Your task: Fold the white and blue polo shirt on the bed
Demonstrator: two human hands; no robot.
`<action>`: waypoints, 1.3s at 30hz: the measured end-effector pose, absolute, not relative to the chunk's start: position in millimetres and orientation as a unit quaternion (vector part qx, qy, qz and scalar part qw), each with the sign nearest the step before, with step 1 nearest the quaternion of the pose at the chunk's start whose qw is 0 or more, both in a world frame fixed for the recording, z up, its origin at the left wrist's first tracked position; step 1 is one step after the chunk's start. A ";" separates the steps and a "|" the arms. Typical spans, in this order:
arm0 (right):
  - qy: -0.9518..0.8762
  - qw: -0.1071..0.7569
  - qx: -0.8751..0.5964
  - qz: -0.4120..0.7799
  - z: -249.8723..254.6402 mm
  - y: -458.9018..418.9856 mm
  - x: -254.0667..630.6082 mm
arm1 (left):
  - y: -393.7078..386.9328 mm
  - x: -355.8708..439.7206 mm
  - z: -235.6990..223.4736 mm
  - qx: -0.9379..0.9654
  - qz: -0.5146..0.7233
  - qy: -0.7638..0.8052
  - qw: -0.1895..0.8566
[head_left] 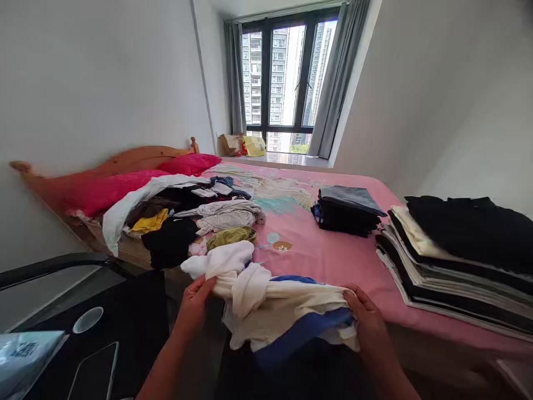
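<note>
A bunched garment [287, 297], cream-white with blue parts, is stretched between my two hands at the near edge of the bed. Its exact kind cannot be made out. My left hand [195, 300] grips its left end, beside a thick white fold. At the right end, my right hand [364, 308] pinches the cloth with thumb and fingers. Beyond my left hand, an olive-green cloth [231, 237] and a black cloth [171, 243] lie crumpled on the bed. The lower edge of the held garment hangs loose and is slightly blurred.
Loose clothes [229, 214] are heaped at the bed's left. Two folded piles, a small dark stack [350, 208] and a tall stack [449, 266], stand on the pink sheet [300, 250]. A phone [95, 372] lies on a black surface at lower left.
</note>
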State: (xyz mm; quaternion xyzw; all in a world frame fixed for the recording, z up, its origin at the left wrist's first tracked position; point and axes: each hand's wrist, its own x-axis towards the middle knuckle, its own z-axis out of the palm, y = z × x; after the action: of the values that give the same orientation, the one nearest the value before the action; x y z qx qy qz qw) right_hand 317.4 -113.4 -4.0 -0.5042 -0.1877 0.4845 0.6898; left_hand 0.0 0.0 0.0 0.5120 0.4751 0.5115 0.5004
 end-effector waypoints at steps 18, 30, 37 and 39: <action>-0.443 0.457 -0.678 0.367 -131.9 -195.5 327.0 | -48.7 68.7 -104.9 0.882 0.092 0.436 0.153; -0.224 0.531 -0.674 0.463 -171.4 -197.4 357.3 | -51.3 59.1 -88.1 0.809 0.255 0.459 0.266; -0.237 0.530 -0.674 0.458 -175.6 -196.5 360.8 | 62.8 58.5 -79.5 0.752 0.333 0.555 0.123; -0.236 0.529 -0.668 0.467 -175.0 -195.2 360.7 | 89.1 64.9 -70.5 0.734 0.302 0.600 0.096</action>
State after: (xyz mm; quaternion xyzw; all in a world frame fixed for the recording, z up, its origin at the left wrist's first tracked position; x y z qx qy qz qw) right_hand 360.7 -195.2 -175.0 -0.6677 -0.2364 0.4670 0.5293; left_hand 64.9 89.1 -70.5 0.7344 0.6000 0.3024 0.0959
